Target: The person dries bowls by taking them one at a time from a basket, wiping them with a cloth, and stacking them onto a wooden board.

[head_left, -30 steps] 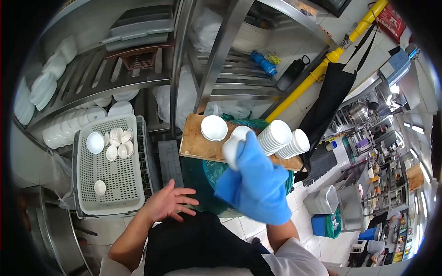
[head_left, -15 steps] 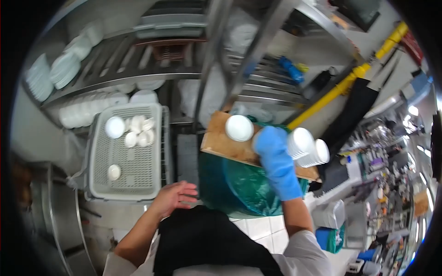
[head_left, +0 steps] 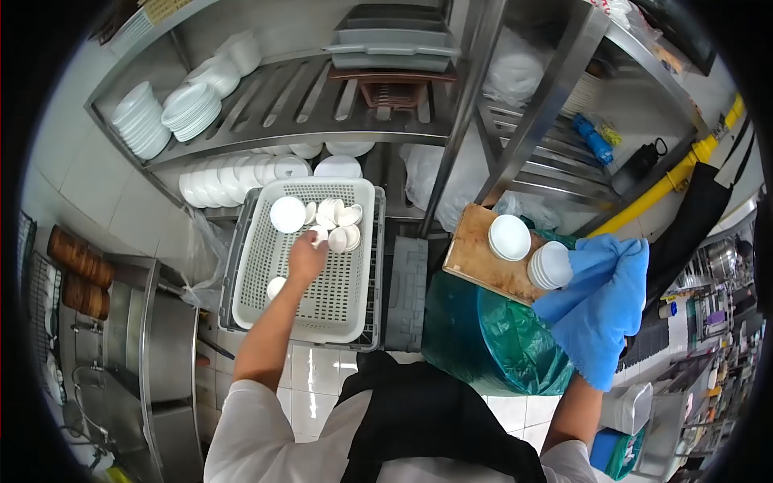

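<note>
"So where's the left hand [head_left: 307, 261]?"
"Fingers narrow at the small dishes [head_left: 347, 237] in the basket [head_left: 322, 310], grasp unclear; best pinch one rim lightly."
"And the right hand?"
"Under the blue cloth [head_left: 600, 298]; can't tell"

Basket [head_left: 266, 266] was set left of the board [head_left: 473, 256]. Inside, small dishes [head_left: 330, 214] were clustered toward the far right, with a bowl [head_left: 287, 215] placed left of them; one dish [head_left: 276, 287] was placed near the left wall. Bowl stacks [head_left: 510, 237] were set on the board. Beyond the basket, plate stacks [head_left: 192, 111] were shelved left of trays [head_left: 392, 48].
</note>
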Tool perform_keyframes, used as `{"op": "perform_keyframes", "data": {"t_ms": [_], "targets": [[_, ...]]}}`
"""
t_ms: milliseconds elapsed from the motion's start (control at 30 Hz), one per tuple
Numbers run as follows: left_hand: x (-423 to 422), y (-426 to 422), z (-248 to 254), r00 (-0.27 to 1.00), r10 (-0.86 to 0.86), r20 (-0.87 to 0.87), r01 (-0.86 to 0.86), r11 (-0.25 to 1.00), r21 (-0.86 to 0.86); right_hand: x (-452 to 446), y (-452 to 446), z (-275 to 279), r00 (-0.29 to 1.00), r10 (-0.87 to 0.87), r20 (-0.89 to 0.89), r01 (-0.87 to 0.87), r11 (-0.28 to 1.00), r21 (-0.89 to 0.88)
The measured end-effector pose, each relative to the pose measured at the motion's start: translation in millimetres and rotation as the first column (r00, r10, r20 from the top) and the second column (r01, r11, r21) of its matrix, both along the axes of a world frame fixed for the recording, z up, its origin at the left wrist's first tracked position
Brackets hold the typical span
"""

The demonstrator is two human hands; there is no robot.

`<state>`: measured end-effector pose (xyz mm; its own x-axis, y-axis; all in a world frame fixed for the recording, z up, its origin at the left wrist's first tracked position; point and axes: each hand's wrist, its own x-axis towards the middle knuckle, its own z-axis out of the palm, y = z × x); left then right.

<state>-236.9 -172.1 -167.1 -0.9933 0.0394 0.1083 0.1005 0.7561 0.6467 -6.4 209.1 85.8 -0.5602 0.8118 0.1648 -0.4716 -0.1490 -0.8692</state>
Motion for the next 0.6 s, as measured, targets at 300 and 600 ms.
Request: {"op": "perform_keyframes", "data": {"t_ms": [300,600], "targets": [[-107.6,-54.0,-74.5,0.993,-0.110,0.049,0.120,0.886,-0.448,3.1,1.3,18.3,0.998,-0.043,-0.050,0.047,0.997,0.068],[-100.4,-51.8,-66.2,0.986,-0.003,0.169,0.136,0.604,-0.785,26.5,-77.7,54.4,0.992,-0.059,-0.115,0.060,0.998,-0.001]]}}
